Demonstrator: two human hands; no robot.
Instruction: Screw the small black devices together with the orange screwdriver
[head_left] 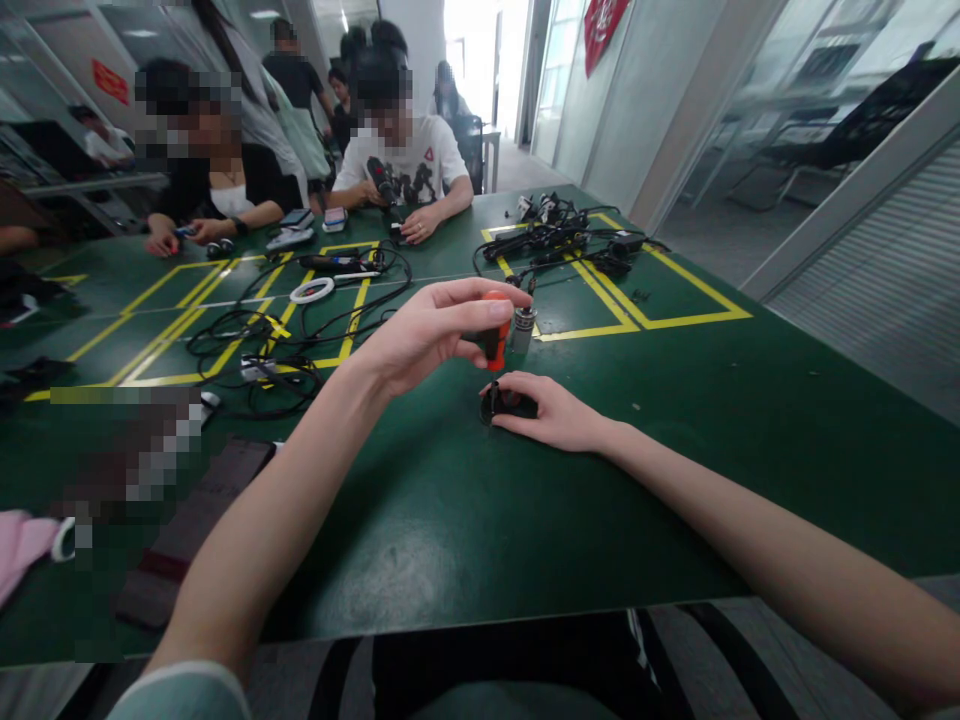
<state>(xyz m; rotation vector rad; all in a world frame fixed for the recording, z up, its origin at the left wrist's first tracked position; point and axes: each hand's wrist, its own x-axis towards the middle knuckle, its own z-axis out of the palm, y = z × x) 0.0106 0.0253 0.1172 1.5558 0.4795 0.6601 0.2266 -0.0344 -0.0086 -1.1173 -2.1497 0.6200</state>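
Orange-and-black, the stubby-handled screwdriver [496, 342] my left hand [435, 328] grips at frame centre is best held upright, while my right hand [556, 412] pinches the small, dark, rounded part [513, 408] against the green surface [420, 520].

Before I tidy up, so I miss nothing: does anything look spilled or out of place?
The heap of black cables toward the back right looks untidy: tangled, sprawling across the yellow tape lines. I see no clear spill, and the orange tool in the left hand shows nothing odd.
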